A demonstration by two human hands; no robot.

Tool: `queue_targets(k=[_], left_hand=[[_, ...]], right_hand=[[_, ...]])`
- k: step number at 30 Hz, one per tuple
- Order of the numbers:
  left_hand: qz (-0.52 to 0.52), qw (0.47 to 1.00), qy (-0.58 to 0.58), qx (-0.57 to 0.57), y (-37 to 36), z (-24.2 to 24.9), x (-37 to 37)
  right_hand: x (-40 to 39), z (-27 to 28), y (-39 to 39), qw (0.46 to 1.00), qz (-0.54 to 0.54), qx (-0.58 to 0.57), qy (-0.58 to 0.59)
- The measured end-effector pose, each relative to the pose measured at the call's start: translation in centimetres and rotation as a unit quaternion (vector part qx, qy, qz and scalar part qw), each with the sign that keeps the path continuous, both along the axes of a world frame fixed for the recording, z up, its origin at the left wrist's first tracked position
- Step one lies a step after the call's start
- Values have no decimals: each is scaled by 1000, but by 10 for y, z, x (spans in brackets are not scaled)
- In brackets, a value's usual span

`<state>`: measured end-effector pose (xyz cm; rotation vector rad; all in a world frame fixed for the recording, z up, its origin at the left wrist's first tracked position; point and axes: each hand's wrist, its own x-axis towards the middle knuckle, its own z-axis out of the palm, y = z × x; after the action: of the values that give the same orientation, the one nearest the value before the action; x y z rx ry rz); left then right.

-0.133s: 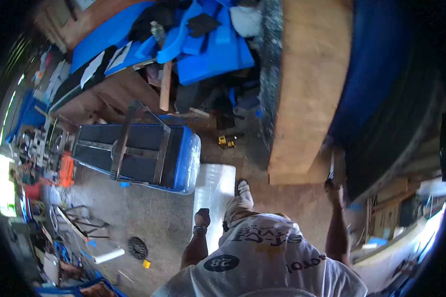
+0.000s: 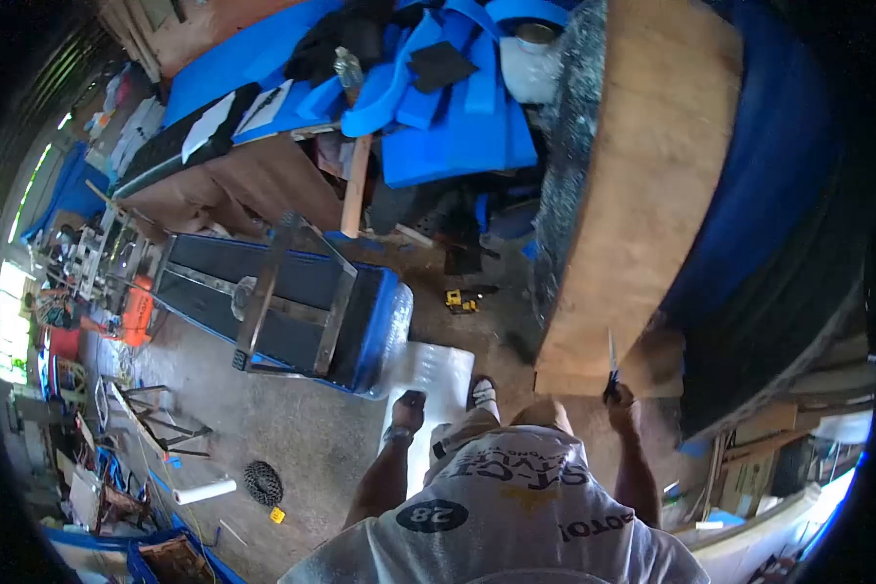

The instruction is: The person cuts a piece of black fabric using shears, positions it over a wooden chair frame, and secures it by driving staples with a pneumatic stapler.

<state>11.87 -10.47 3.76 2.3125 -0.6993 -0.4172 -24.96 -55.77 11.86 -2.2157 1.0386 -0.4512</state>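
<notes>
My right hand [image 2: 624,409] is closed around the dark handle of a knife [image 2: 612,352], its slim blade pointing away from me. Behind the blade stands a tall wooden panel [image 2: 642,195]. My left hand [image 2: 406,413] is closed in front of me over a strip of clear bubble wrap [image 2: 443,368]; what its fingers hold, if anything, I cannot make out. The strip runs beside a blue-edged, black padded piece [image 2: 204,292] with a metal frame [image 2: 292,302] on it and clear wrapping around its near end.
A yellow power drill [image 2: 462,300] lies on the floor ahead. Blue foam pieces [image 2: 457,146] cover the bench at the back. To the left are a white roll [image 2: 204,491], a dark coil [image 2: 263,483] and an orange machine [image 2: 138,311]. Shelving [image 2: 749,467] stands at right.
My right hand has swung inward with the knife, toward my body's midline. My left hand has moved slightly forward over the bubble wrap. The whole view has shifted a little.
</notes>
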Motion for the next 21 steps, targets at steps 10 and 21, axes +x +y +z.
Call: queue_targets(k=[10, 21], left_hand=[[54, 965, -121, -225, -195, 227, 195], [85, 964, -176, -183, -385, 376, 416]], right_hand=[[311, 112, -23, 982, 120, 24, -144], [734, 199, -223, 915, 209, 44, -342]])
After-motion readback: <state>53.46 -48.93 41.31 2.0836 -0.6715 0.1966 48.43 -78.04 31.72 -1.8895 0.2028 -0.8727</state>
